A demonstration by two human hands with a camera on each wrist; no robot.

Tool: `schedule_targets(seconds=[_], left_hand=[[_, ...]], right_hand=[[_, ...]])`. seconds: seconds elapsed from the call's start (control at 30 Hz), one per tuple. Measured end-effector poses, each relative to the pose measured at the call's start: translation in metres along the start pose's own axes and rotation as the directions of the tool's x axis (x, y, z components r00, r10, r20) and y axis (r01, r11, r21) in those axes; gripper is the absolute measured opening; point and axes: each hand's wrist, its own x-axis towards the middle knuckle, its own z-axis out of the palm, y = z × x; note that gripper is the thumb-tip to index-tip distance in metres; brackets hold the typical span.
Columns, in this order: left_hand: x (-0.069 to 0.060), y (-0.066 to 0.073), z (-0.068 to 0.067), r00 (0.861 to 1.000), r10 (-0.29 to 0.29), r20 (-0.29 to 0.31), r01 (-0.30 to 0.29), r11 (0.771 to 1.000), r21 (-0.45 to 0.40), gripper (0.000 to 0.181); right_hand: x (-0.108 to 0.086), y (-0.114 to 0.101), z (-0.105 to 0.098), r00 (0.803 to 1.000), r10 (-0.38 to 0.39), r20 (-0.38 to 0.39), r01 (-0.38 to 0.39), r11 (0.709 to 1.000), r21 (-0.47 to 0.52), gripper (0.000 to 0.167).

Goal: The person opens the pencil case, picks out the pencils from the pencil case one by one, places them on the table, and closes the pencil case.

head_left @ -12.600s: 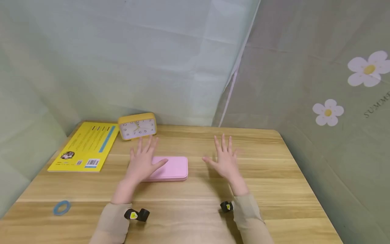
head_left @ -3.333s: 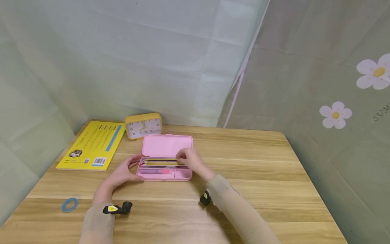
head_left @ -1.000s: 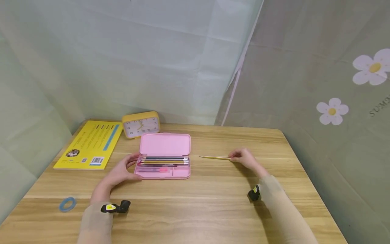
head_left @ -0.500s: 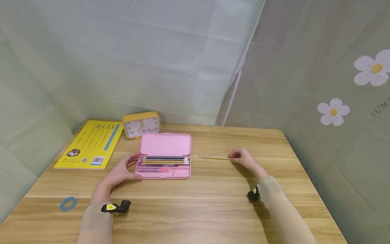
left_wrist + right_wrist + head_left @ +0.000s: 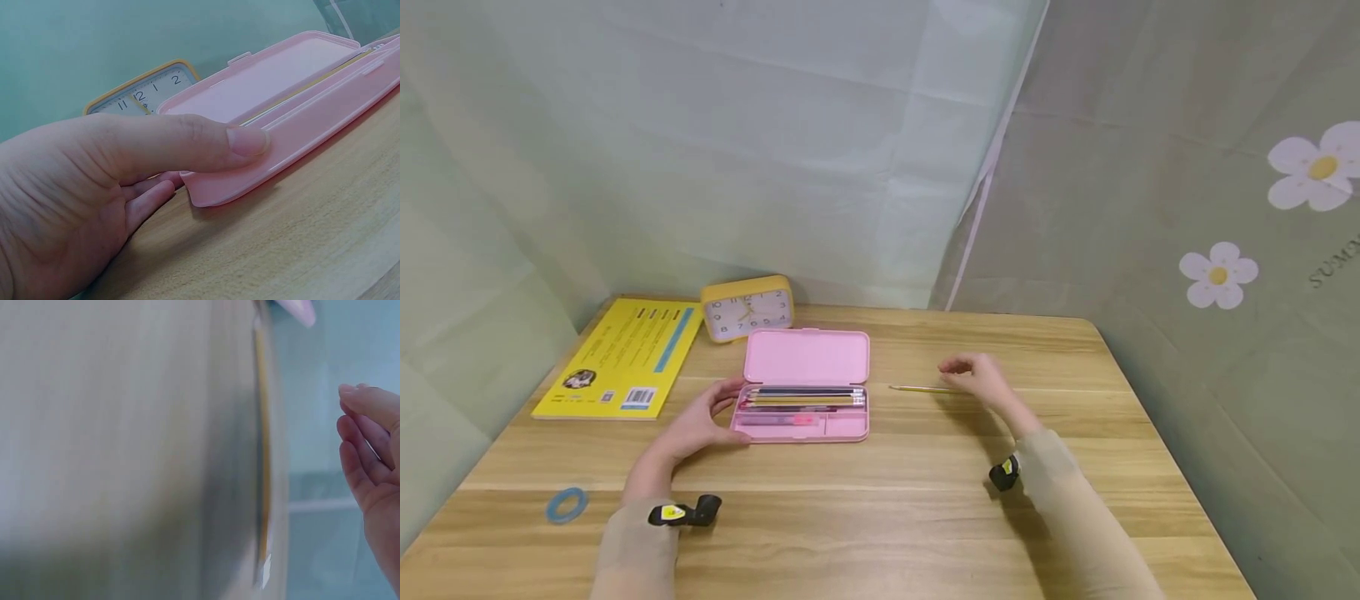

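Over a pencil (image 5: 919,388), right hand (image 5: 985,382), loosely curled

Past the left grip (image 5: 696,419) stands the clock (image 5: 748,310); left of it lies the book (image 5: 621,357), ring (image 5: 567,506) closer in, curtain (image 5: 760,150) behind!

A wood-grain bench (image 5: 850,533) with rounded far corners stands against pale, creased cloth (image 5: 775,150), which meets a darker grey-green curtain (image 5: 1097,192) on the right, printed with white flowers (image 5: 1201,290) and dark lettering (image 5: 1334,262), under soft light.
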Motion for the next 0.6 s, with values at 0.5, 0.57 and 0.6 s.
schedule_targets(seconds=[0.5,0.57,0.6], left_hand=[[0.0,-0.002,0.002,1.0,-0.006,-0.007,0.006,1.0,0.017,0.104],[0.0,-0.002,0.002,1.0,-0.003,-0.006,0.003,1.0,0.016,0.104],[0.0,-0.002,0.002,1.0,-0.002,-0.007,0.002,1.0,0.015,0.104]], right_hand=[[0.034,-0.066,0.054,0.991,-0.126,0.048,0.12,0.986,0.114,0.016],[0.037,-0.07,0.063,0.987,-0.144,0.065,0.136,0.984,0.119,0.016],[0.038,-0.072,0.068,0.986,-0.15,0.073,0.141,0.983,0.118,0.015]])
